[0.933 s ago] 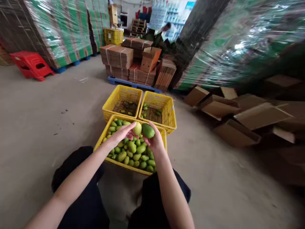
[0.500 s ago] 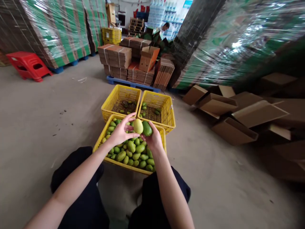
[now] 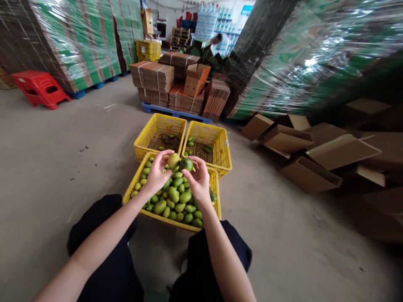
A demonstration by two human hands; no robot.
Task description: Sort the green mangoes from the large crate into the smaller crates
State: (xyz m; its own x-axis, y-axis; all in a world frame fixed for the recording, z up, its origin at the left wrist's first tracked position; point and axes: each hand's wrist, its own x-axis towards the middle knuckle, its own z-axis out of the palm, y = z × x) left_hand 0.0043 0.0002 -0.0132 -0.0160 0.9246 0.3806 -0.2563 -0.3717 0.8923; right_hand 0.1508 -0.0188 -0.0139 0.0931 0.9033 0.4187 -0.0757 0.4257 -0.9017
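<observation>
My left hand (image 3: 160,171) grips a yellow-green, smooth oval fruit (image 3: 174,161) between thumb and fingers. Close beside it, a dark green fruit (image 3: 185,164) is held in my right hand (image 3: 199,178), its rounded end turned toward me. Both fruits are above a yellow plastic crate (image 3: 170,221) filled with many green and yellowish oval fruits (image 3: 173,193). Their exact kind is unclear. My hands and forearms hide part of the crate's contents.
Behind the full crate, two more yellow crates, left (image 3: 141,141) and right (image 3: 223,155), hold a few fruits. Flattened cartons (image 3: 154,77) are stacked on a blue pallet (image 3: 176,112). Open cardboard boxes (image 3: 308,172) lie right; a red stool (image 3: 40,88) stands left. A person (image 3: 217,40) is far back.
Both hands have shifted slightly left with their fruits. The dark green fruit has turned its rounded end toward me, and my right fingers now hold it from the right side.
</observation>
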